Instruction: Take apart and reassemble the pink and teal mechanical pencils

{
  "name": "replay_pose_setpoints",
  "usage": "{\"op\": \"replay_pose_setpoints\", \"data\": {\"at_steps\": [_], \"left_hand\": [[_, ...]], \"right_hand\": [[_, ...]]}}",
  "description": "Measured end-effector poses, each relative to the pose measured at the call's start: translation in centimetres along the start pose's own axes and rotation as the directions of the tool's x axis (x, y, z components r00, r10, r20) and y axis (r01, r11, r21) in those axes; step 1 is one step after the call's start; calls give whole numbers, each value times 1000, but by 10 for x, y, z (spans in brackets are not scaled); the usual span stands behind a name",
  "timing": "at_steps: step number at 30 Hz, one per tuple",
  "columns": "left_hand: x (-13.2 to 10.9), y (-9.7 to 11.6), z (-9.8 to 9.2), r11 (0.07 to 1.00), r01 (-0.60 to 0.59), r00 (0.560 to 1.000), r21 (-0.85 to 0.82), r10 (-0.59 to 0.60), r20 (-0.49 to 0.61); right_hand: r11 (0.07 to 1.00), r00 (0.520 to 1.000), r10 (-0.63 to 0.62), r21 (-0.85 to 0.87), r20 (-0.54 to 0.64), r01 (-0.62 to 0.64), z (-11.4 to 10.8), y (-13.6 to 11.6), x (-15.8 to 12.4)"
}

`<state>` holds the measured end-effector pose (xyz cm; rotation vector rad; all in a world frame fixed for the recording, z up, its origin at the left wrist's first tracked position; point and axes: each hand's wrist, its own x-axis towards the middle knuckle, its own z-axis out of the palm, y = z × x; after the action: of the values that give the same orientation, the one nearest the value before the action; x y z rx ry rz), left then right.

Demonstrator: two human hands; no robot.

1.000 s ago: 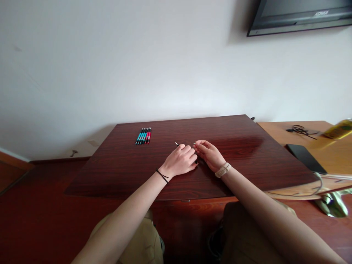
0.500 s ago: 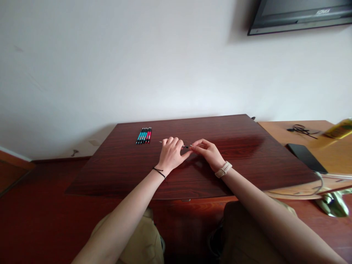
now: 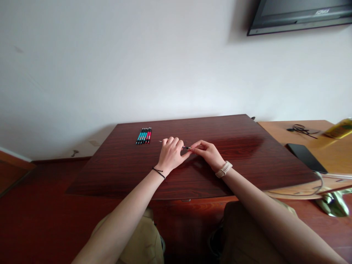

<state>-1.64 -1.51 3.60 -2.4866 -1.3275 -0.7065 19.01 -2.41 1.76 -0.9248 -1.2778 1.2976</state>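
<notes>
The person's two hands meet at mid-frame over one table (image 3: 110, 172): the left hand (image 3: 171, 152) wraps one dark pen (image 3: 186, 147), and the right hand (image 3: 207, 152) pinches its right end. The pen's long axis runs nearly sideways, its thin pale end pointing left. Left of centre lie six pens (image 3: 143, 136), four turquoise, two red. One television (image 3: 308, 14), upper right, reads "KONKA".
</notes>
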Motion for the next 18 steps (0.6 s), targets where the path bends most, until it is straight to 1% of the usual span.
{"op": "replay_pose_setpoints", "data": {"at_steps": [9,14,18], "left_hand": [[0,4,-3,993,-19,1000,115,16,24],[0,3,-4,989,-30,999,146,25,31],[0,2,-5,988,-49,998,149,44,36]], "right_hand": [[1000,1000,-2,-29,14,3,-2,4,2],[999,1000,3,-44,24,-2,-1,5,2],[999,1000,3,-45,4,-3,0,9,1]]}}
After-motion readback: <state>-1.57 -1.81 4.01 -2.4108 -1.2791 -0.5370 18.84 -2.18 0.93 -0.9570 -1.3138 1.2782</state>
